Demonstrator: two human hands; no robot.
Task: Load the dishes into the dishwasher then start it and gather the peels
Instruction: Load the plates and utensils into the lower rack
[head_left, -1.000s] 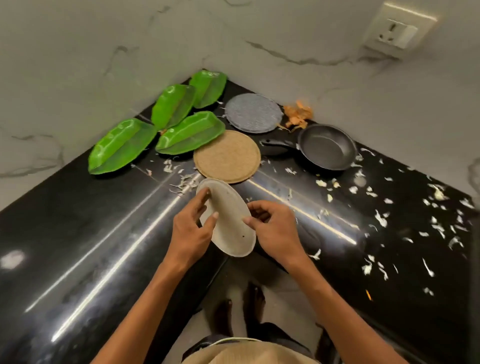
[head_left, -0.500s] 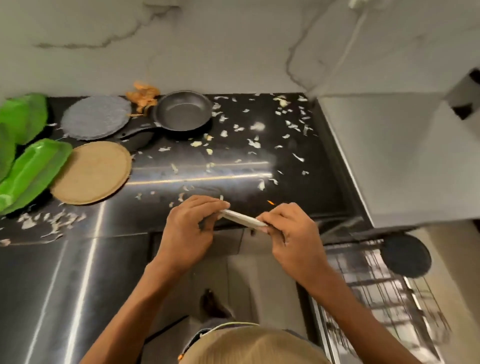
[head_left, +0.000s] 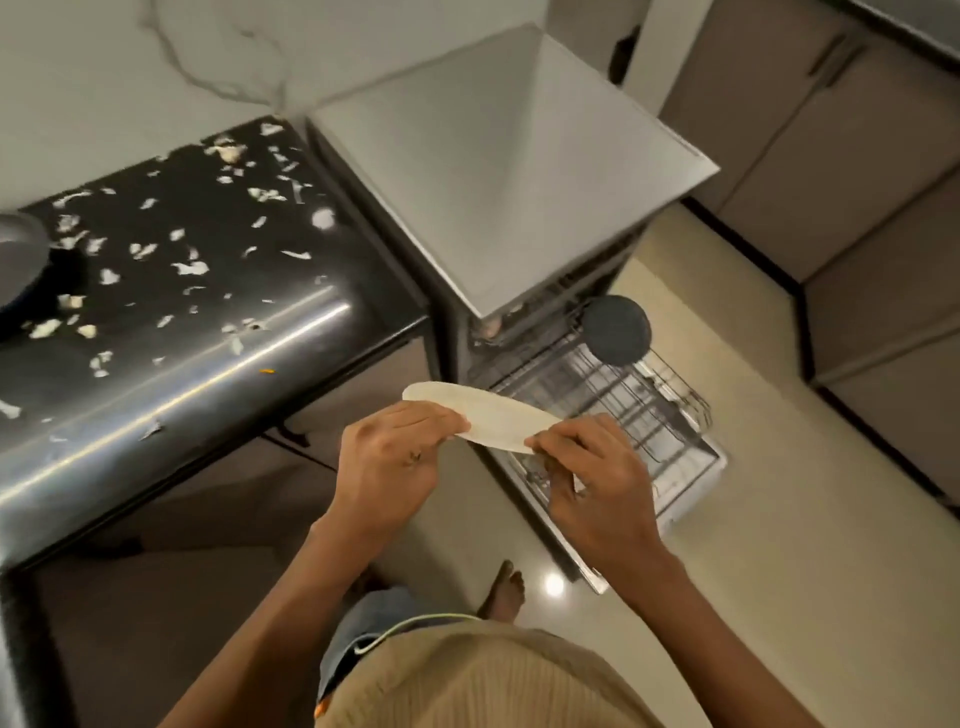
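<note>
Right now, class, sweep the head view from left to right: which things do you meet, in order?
Pan at the left edge → black counter strewn with peels → left hand → cream plate → right hand → dark round plate standing in the dishwasher rack.

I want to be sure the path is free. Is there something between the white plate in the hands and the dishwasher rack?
Nothing visible. Both the left hand and right hand hold the white plate above the pulled-out rack. A dark round plate already stands at the rack's far end, beside the path.
</note>
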